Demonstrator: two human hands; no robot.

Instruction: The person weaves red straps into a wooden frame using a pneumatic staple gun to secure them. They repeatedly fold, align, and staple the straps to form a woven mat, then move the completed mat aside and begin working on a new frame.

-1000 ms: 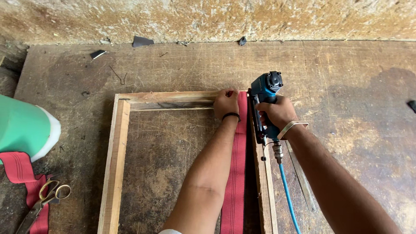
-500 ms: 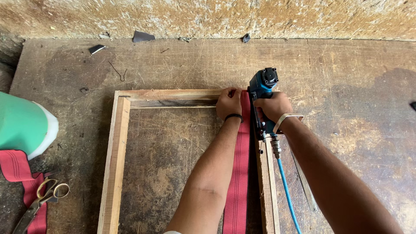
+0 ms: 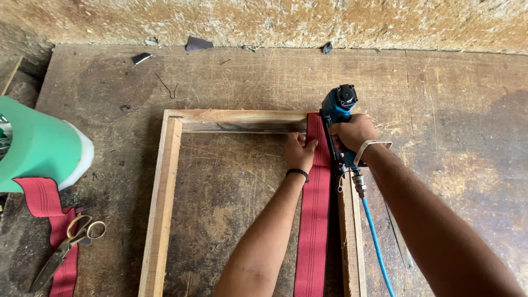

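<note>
now, item by item: left hand (image 3: 300, 154) has slid down from the frame's top corner, palm flat on the red webbing strap (image 3: 316, 209), gripping nothing. right hand (image 3: 352, 132), closed round the blue pneumatic stapler (image 3: 336, 118), holds as before; strap end looks ready for fastening. wooden frame (image 3: 165, 192) beneath. scissors (image 3: 69, 245), green roll (image 3: 38, 146) lie left, well apart. air hose (image 3: 374, 236) trails; nothing obstructs.

- Left hand (image 3: 300, 154): flat, palm down, fingers pointing away, forearm stretched forward, dark band on the wrist.
- Right hand (image 3: 352, 133): fist-wrapped in a grip, forearm reaching in from lower right.
</note>
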